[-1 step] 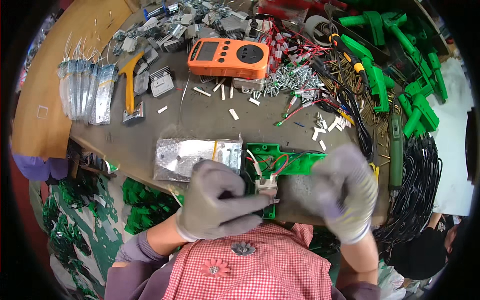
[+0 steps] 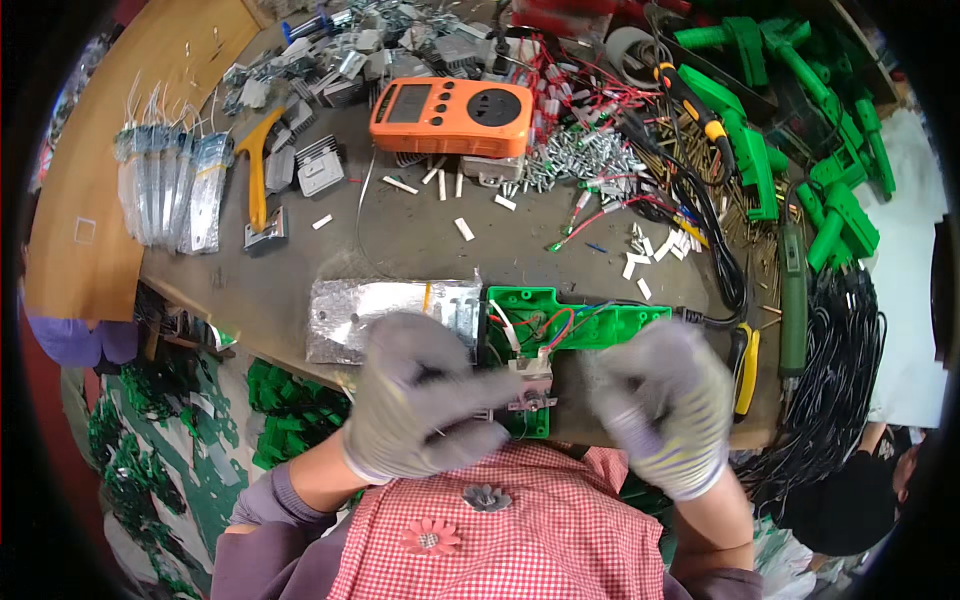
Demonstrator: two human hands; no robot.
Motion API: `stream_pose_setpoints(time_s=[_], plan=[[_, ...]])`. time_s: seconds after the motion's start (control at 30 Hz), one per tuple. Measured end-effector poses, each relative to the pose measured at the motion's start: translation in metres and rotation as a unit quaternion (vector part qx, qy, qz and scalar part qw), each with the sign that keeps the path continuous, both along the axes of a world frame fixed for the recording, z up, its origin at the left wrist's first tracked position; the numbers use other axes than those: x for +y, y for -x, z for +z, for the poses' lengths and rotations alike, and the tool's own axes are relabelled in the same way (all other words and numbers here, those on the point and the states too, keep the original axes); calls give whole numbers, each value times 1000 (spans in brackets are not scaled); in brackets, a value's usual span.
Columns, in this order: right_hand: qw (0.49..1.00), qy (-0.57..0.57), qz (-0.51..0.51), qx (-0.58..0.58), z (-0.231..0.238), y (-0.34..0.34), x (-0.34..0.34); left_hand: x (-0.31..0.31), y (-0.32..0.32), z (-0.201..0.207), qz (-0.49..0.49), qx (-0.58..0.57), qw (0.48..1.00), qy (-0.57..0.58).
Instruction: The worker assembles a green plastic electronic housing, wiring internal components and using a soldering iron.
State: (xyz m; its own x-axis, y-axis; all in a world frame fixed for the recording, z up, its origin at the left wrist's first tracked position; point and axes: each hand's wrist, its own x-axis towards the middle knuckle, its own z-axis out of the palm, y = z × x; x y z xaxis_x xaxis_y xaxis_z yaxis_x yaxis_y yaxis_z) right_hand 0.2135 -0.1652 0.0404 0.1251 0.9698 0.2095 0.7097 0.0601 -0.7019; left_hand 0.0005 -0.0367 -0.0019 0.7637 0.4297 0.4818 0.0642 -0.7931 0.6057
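A green plastic housing (image 2: 522,298) lies at the table's near edge, with red, blue and white wires inside. Over its lower part sits a small block-shaped part with a metal bracket (image 2: 534,385). My left hand (image 2: 415,405), in a grey glove, is just left of that part. Its index finger stretches toward the part and its thumb is apart; motion smears the fingertips, and nothing shows held. To the right of the part, my gloved right hand (image 2: 668,405) has curled fingers drawn together. Anything between them is too blurred to make out.
A bubble-wrapped metal plate (image 2: 340,320) lies left of the housing. Behind stands an orange meter (image 2: 455,115), beside piled screws (image 2: 585,160). Yellow-handled pliers (image 2: 747,370) and a green screwdriver (image 2: 792,300) lie right. Green housings (image 2: 745,160) and black cables (image 2: 835,340) are heaped far right.
My right hand has moved slightly left and down, uncovering more of the housing's handle and the pliers. My left hand has shifted a little left, off the bracket part.
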Motion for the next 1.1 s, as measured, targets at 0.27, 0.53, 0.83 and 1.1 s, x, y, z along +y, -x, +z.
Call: stream_pose_setpoints(time_s=[0.27,0.53,0.83,1.1], plan=[[990,-116,43,-70,-63,29,-2,56,-32,22,-42,152,985,-68],[987,-132,70,-62,-68,27,-2,64,-45,24,-158,185,968,-62],[984,-145,95,-35,-73,25,-2,66,-49,30,-173,219,954,-108],[981,-141,129,-37,-70,22,-3,52,-69,51,-151,216,935,-238]])
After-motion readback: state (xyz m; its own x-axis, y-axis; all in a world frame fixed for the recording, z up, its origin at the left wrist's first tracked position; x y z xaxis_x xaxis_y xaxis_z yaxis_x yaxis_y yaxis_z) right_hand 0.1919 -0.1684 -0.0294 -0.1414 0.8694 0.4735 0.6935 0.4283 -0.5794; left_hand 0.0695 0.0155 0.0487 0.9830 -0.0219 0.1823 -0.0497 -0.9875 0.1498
